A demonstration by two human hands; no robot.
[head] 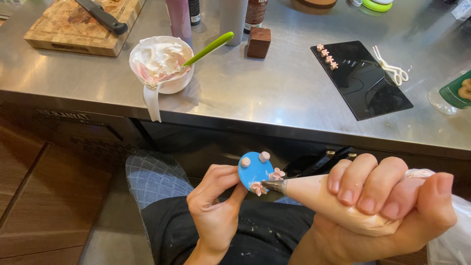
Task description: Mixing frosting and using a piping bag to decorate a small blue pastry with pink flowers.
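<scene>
My left hand (213, 206) holds a small blue round disc (253, 171) by its lower edge, tilted up. Several small pink piped icing flowers sit along the disc's rim. My right hand (387, 201) grips a piping bag (324, 196) filled with pink icing. The bag's metal tip (274, 185) touches the disc's lower right edge beside a pink flower (258, 188). Both hands are held over my lap, below the steel counter's front edge.
On the steel counter (274, 88) stand a white bowl (162, 64) of cream with a green spatula (208, 49), a black tray (360, 78) with pink icing flowers and white scissors (391, 68), a brown block (258, 42), bottles, and a wooden board (73, 27) with a knife.
</scene>
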